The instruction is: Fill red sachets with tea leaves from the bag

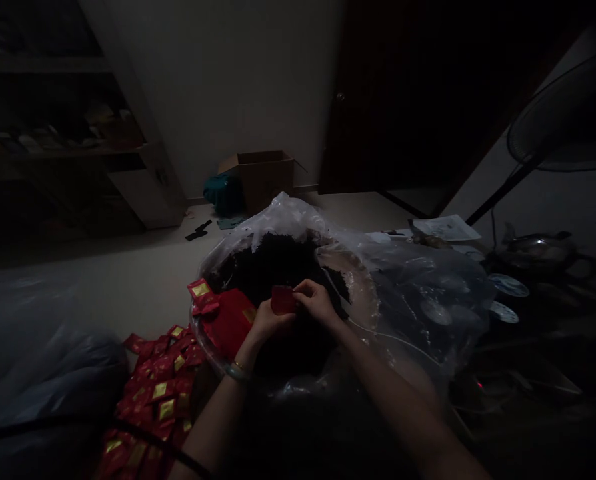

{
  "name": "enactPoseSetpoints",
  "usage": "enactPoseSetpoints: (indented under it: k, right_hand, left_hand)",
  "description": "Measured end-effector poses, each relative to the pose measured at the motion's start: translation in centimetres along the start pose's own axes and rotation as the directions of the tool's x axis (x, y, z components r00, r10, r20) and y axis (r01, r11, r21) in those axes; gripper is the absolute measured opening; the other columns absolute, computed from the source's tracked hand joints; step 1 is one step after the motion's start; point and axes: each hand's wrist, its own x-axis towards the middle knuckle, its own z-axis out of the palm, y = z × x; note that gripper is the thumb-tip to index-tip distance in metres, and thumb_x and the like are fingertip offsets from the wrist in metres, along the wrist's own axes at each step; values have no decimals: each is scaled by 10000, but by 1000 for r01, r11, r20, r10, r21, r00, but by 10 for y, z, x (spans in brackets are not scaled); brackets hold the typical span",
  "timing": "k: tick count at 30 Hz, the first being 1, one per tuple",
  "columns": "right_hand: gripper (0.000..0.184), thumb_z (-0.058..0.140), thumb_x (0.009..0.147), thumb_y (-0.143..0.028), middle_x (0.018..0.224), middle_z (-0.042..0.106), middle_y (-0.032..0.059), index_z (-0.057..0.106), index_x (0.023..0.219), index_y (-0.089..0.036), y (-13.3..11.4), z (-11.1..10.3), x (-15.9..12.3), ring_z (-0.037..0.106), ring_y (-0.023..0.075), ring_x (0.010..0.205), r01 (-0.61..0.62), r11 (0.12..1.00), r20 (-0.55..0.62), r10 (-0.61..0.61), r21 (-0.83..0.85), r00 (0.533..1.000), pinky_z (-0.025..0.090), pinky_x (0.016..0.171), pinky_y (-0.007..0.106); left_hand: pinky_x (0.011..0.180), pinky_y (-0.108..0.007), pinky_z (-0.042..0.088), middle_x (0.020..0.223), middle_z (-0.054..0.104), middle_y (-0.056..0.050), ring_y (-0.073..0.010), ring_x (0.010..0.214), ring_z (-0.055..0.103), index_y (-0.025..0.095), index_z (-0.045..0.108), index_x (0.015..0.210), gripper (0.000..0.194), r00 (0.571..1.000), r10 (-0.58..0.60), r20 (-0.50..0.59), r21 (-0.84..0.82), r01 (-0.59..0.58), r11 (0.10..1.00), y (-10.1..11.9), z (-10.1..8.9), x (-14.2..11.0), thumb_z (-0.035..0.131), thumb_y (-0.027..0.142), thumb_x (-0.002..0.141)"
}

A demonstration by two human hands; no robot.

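Holding one small red rectangular packet (283, 300) between left hand (268, 321) and right hand (318, 304) mid-frame, we could drop it if either grip slips.

Can't read any words or numbers here, way too dark and small. The gold labels (167, 409) on the red packets (145, 367) piled around 8 o'clock are just blurry patches to me. Over at 3 o'clock there's a pale sheet (451, 228) with faint grey marks, but I can't make those out either.
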Motion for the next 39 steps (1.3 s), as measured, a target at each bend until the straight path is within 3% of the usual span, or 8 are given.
enactPoseSetpoints:
  k: [6,11,19,27,31,35,37,39]
  right_hand:
    - [169,651,700,-342,736,655,5,611,747,-185,-3,-2,-2,608,162,722,66,994,55,-62,-87,997,490,711,304]
    - [241,707,652,-321,809,698,15,672,844,-178,-5,-4,-1,629,170,746,18,998,106,-11,-64,994,494,720,297]
    - [138,681,699,-281,769,738,37,730,751,-162,-10,-11,-1,668,204,768,24,980,167,9,-197,986,493,739,305]
    - [180,663,729,-299,822,747,49,743,814,-163,-4,-4,-1,676,207,788,43,972,170,-3,-230,986,501,739,302]
    - [215,618,791,-340,812,742,35,741,848,-173,8,-1,3,677,198,785,21,917,145,41,-399,989,506,730,283]
    - [307,490,886,-332,1044,707,94,692,1044,-163,26,-22,15,637,236,1006,-74,840,12,96,-537,995,479,857,326]
    - [404,573,824,-240,1230,617,160,597,1216,-147,37,-38,18,556,287,1162,-151,776,-74,134,-612,988,429,942,383]
    - [598,685,699,-149,1228,607,183,542,1279,-151,49,-52,17,564,320,1147,-210,716,-99,193,-666,976,427,934,409]
  left_hand:
    - [640,-269,490,698,695,-24,-163,648,621,105,703,852,452,999,-25,29,-44,26,999,-6,-3,-2,849,305,473]
    - [645,-258,479,705,695,-25,-154,648,611,101,708,857,466,993,-50,103,-85,59,995,-1,-5,-6,858,326,478]
    - [724,-289,499,814,747,-74,-217,777,668,136,748,813,380,988,31,-148,-107,-47,993,7,-10,0,770,449,598]
    - [720,-277,498,801,742,-59,-198,759,668,140,738,827,361,991,-7,-135,-166,-16,986,4,-4,-3,794,402,585]
    - [672,-284,505,747,731,-55,-189,677,665,114,711,848,464,988,-149,31,-231,152,961,-1,4,-6,860,367,489]
    - [637,-289,509,713,728,-72,-189,624,666,91,706,833,503,969,-245,27,-300,241,923,-6,6,-4,879,362,446]
    - [629,-288,511,724,730,-83,-192,624,672,90,708,831,491,969,-245,17,-322,237,917,-7,5,-2,877,358,456]
    - [617,-285,511,727,730,-87,-194,623,675,94,708,830,473,970,-242,14,-329,233,915,-7,4,-2,872,357,473]
